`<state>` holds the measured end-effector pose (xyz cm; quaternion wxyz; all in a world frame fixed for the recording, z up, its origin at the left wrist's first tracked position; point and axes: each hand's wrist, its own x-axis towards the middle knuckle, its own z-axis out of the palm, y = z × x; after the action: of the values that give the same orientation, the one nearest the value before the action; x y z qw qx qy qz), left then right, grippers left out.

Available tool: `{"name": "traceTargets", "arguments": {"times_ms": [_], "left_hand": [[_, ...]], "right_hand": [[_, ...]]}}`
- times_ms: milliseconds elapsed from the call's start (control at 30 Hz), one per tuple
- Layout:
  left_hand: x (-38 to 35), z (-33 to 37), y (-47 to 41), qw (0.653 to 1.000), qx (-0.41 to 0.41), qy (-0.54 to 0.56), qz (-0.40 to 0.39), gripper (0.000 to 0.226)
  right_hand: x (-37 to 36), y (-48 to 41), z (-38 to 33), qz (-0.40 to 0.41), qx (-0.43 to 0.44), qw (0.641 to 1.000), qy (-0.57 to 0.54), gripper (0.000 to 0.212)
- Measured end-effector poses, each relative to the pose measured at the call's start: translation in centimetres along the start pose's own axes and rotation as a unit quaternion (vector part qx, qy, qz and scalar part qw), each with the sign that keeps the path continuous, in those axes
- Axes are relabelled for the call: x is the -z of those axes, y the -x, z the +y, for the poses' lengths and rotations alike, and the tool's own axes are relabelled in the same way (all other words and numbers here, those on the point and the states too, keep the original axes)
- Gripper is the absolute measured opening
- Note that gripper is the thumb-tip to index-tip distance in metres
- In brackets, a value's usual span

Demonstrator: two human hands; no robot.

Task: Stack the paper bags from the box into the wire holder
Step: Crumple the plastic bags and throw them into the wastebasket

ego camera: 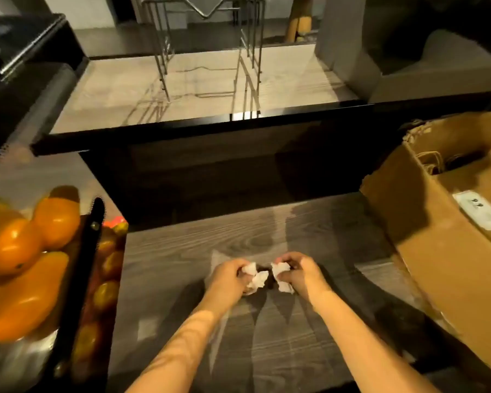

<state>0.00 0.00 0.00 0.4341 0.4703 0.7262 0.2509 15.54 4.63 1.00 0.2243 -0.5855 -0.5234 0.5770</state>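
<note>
Left hand (229, 275) and right hand (298, 272) each pinch crumpled white paper (258, 280) near table (167, 265) front edge; uneven pull may tear it.

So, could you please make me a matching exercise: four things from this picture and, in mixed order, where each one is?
1. wire holder
2. cardboard box
3. orange fruit
4. white crumpled material

A. at the left edge
B. gripped by left hand and right hand
C. on the raised counter behind
D. at the right, open

Pairs: 1-C, 2-D, 3-A, 4-B
</note>
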Motion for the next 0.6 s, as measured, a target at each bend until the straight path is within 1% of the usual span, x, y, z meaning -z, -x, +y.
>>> {"name": "traceTargets", "arguments": {"times_ms": [33, 67, 133, 167, 200, 300, 367, 467, 567, 600], "left_hand": [[0.1, 0.2, -0.4, 0.998, 0.005, 0.069, 0.013, 0.019], [0.2, 0.8, -0.5, 0.992, 0.012, 0.124, 0.010, 0.019], [0.1, 3.0, -0.3, 0.982, 0.009, 0.191, -0.002, 0.023], [-0.4, 4.3, 0.2, 0.978, -0.002, 0.208, -0.029, 0.025], [-0.7, 5.5, 0.9, 0.970, -0.010, 0.237, -0.052, 0.026], [-2.3, 9.4, 3.8, 0.964, -0.091, 0.228, -0.105, 0.030], [-3.0, 11.4, 5.4, 0.954, -0.121, 0.234, -0.141, 0.034], [-5.6, 14.3, 9.1, 0.923, -0.134, 0.259, -0.249, 0.040], [-9.0, 15.5, 12.7, 0.893, -0.148, 0.223, -0.362, 0.045], [-11.1, 16.0, 14.7, 0.881, -0.145, 0.207, -0.399, 0.045]], "right_hand": [[0.0, 0.0, -0.2, 0.009, -0.006, 0.998, -0.054, 0.030], [0.3, 0.6, -0.8, 0.021, -0.021, 0.996, -0.082, 0.030], [1.3, 1.8, -2.1, 0.029, -0.016, 0.990, -0.136, 0.029], [2.0, 2.9, -2.3, 0.029, 0.003, 0.987, -0.158, 0.027], [2.6, 3.9, -2.5, 0.031, 0.020, 0.987, -0.155, 0.026], [5.3, 8.5, -2.5, 0.100, 0.081, 0.986, -0.108, 0.021], [7.2, 11.4, -2.4, 0.135, 0.123, 0.978, -0.103, 0.017], [10.9, 16.6, -0.4, 0.195, 0.157, 0.957, -0.143, 0.021], [14.0, 21.8, 2.3, 0.232, 0.175, 0.942, -0.170, 0.031], [15.4, 24.6, 4.0, 0.248, 0.175, 0.937, -0.175, 0.033]]}}
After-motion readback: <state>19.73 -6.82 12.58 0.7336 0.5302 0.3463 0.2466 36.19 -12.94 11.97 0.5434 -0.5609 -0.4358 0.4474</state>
